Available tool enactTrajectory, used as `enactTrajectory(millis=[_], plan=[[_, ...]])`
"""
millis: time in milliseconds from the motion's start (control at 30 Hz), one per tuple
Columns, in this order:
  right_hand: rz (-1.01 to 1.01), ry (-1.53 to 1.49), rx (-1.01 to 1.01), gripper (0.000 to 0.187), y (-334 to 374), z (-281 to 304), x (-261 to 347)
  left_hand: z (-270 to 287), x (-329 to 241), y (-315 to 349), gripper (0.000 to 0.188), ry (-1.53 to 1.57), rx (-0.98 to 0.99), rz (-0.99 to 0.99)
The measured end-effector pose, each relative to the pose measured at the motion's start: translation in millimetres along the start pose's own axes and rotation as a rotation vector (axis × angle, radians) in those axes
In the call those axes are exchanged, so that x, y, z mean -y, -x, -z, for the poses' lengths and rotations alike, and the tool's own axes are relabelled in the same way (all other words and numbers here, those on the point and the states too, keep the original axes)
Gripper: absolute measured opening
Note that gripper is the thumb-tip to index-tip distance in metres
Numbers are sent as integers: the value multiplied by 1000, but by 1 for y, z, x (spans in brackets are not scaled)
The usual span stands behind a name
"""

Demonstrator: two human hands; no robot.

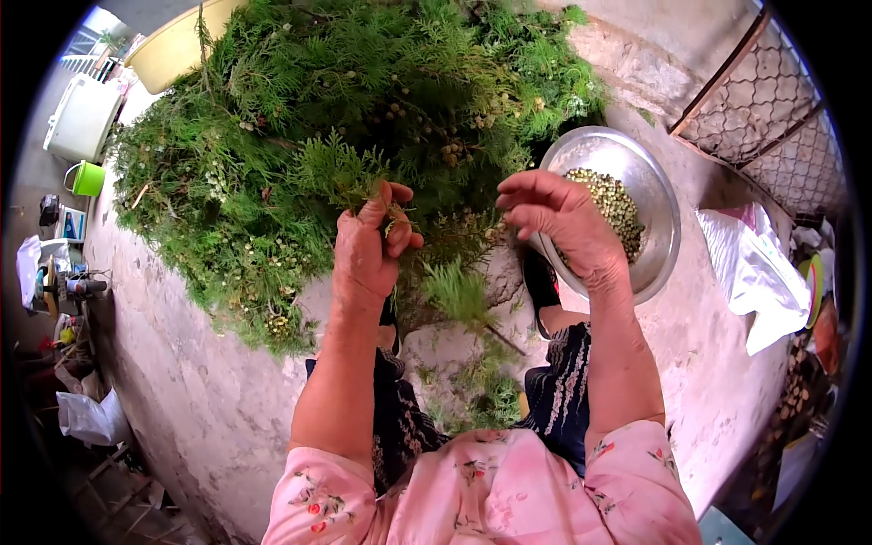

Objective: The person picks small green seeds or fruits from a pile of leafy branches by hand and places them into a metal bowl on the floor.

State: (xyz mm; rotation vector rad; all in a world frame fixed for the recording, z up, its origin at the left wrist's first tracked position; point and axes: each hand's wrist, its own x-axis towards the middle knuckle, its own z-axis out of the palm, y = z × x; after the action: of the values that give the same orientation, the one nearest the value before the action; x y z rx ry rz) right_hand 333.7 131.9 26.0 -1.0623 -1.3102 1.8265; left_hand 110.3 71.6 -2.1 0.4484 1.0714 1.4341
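Observation:
A heap of green cypress-like branches [236, 173] with small round cones lies in front of me. My left hand [368, 241] is closed around a small green sprig [341, 173], whose leafy end rises above the fingers. My right hand [568, 222] is held over the left rim of a metal bowl [670, 191], its fingers slightly bent and apart, with nothing visible between them. Many small green-yellow cones [613, 209] lie in the bowl, partly hidden by this hand. A blurred sprig with a dark stem [459, 292] is between my forearms, above the floor or on it; I cannot tell which.
More green scraps [495, 400] lie on the concrete floor between my legs. White sacks [754, 272] and wire mesh [772, 100] are at the right. A yellow tub [168, 54] stands behind the heap. A green bucket [86, 179] and a white container [82, 118] are far left.

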Motion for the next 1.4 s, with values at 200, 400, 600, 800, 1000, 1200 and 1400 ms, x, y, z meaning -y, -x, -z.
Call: enactTrajectory(millis=[200,400,600,800,1000,1200,1400], plan=[[-16,150,101,24,1,-20,-4,0,-2,3,33,6,-60,-37],[107,175,-10,20,-9,-23,-21,-22,-9,11,12,-319,55,57],[387,355,10,22,-12,-39,-28,-23,-1,14,12,-479,57,85],[294,241,-6,24,-10,-45,-29,-24,7,14,10,-481,54,3],[156,255,-9,17,-5,-45,-27,-21,15,16,10,-523,90,-96],[-96,-57,-125,18,3,-33,-14,-17,-1,20,11,-266,91,-19],[174,378,-678,30,10,52,-9,23,-22,8,15,379,333,-128]])
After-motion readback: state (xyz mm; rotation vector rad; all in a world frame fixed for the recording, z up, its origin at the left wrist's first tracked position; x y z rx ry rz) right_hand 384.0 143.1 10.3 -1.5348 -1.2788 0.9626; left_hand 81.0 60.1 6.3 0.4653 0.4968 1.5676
